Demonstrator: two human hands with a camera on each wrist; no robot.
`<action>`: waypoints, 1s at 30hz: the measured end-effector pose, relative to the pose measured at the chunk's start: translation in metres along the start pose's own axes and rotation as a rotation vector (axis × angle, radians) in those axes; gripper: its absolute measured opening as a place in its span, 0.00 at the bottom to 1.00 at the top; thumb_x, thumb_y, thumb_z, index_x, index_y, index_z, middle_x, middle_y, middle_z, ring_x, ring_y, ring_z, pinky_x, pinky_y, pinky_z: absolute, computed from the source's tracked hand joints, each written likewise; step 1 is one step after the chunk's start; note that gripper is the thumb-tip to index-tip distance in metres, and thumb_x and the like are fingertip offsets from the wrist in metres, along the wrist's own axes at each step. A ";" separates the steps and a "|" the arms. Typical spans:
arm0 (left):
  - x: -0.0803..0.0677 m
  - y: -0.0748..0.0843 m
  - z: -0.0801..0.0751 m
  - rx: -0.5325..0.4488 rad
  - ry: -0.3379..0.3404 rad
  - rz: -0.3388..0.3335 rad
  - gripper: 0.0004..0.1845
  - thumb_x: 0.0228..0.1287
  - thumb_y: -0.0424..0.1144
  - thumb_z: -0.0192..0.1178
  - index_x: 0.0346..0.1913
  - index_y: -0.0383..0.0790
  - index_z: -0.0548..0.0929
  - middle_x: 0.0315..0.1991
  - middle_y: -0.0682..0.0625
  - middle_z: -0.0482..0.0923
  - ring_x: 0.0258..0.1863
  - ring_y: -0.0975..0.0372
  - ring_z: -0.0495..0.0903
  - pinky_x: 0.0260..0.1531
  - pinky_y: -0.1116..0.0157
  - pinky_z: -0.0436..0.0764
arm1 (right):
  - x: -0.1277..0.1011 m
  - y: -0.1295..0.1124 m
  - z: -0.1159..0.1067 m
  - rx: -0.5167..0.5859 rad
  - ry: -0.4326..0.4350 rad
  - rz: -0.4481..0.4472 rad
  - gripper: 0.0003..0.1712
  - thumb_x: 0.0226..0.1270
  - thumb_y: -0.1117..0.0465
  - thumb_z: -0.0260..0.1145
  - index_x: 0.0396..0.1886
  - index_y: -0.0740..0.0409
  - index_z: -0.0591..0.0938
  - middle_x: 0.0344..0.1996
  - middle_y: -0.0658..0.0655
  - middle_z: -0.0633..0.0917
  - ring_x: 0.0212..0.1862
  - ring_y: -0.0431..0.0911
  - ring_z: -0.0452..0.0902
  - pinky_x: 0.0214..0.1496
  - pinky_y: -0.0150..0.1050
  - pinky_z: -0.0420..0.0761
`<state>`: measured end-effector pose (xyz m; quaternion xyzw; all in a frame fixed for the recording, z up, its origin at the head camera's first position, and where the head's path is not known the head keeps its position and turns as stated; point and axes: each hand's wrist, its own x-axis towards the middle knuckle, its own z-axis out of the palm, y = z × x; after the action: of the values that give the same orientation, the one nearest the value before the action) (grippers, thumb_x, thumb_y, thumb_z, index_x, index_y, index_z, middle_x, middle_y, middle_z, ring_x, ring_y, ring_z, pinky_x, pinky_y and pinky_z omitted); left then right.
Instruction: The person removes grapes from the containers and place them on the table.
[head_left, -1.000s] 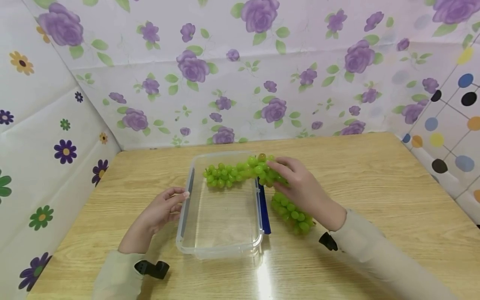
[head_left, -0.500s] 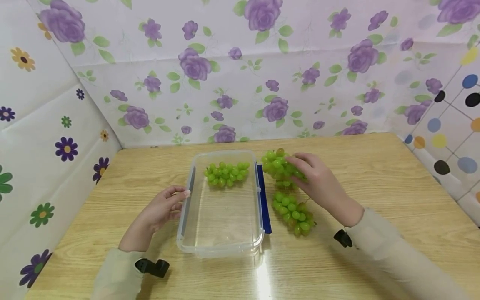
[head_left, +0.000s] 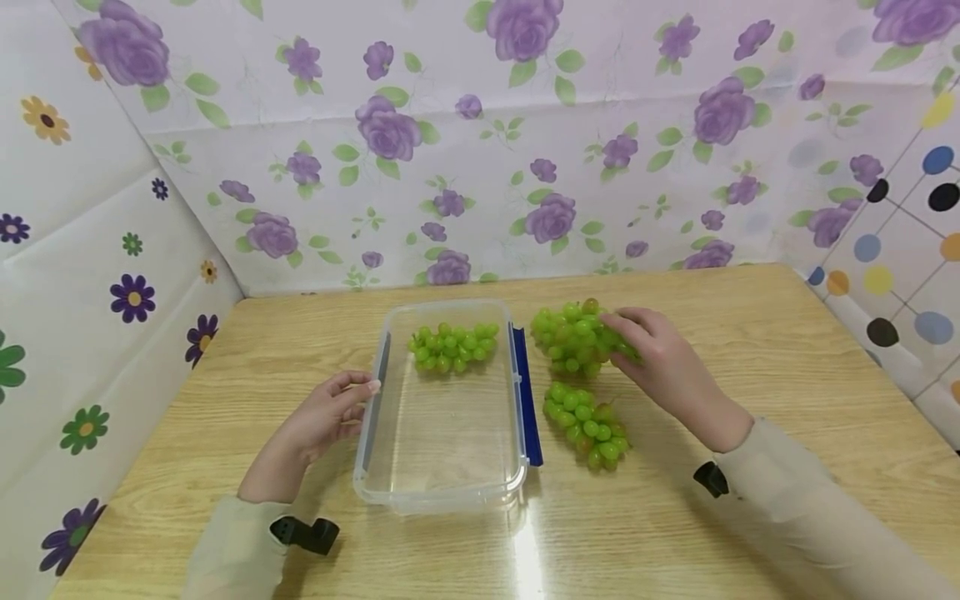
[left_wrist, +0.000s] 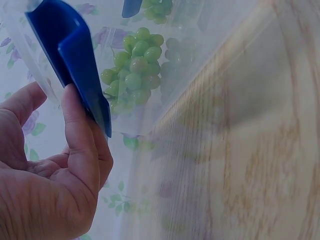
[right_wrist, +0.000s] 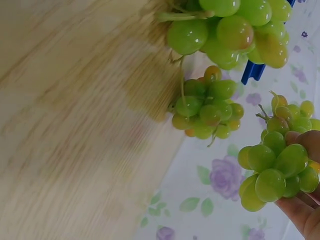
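My right hand (head_left: 671, 367) holds a bunch of green grapes (right_wrist: 272, 167) by one end, right of the clear plastic food container (head_left: 442, 502). Another bunch (right_wrist: 207, 105) lies partly beneath it in the head view. A third bunch (head_left: 588, 425) rests nearer me on the table. Inside the container, one bunch (head_left: 452, 347) lies across the far end. My left hand (head_left: 324, 419) holds the container's left side, thumb at the rim and fingers against the blue latch flap (left_wrist: 75, 55) in the left wrist view. Some fingertips are hidden.
A blue flap (head_left: 527, 400) hangs open along the container's right side. The wooden table (head_left: 750, 350) ends at a flowered sheet (head_left: 315, 167) behind, with patterned sheets on both sides. Light glares near the front.
My right hand has moved right with its bunch, away from above the container's right rim to over the table. The left hand and the container have stayed in place.
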<state>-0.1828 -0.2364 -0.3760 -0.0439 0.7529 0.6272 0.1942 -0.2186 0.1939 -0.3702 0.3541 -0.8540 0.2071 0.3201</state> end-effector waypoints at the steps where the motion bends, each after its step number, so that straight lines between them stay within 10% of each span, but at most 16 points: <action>1: 0.000 0.000 0.000 -0.001 0.001 0.000 0.20 0.71 0.47 0.52 0.57 0.39 0.65 0.34 0.57 0.71 0.29 0.70 0.73 0.31 0.71 0.77 | 0.000 0.001 0.000 0.000 -0.001 0.002 0.31 0.41 0.77 0.76 0.51 0.67 0.79 0.44 0.69 0.79 0.46 0.62 0.76 0.45 0.53 0.79; 30: 0.002 -0.003 -0.001 -0.031 -0.018 0.010 0.21 0.72 0.46 0.51 0.58 0.36 0.63 0.31 0.58 0.73 0.26 0.71 0.74 0.27 0.73 0.77 | -0.025 0.029 0.006 -0.069 -0.068 0.057 0.33 0.38 0.78 0.76 0.51 0.67 0.78 0.43 0.70 0.78 0.44 0.62 0.76 0.43 0.53 0.80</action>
<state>-0.1841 -0.2380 -0.3795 -0.0375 0.7414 0.6403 0.1974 -0.2282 0.2213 -0.3959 0.3255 -0.8807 0.1743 0.2968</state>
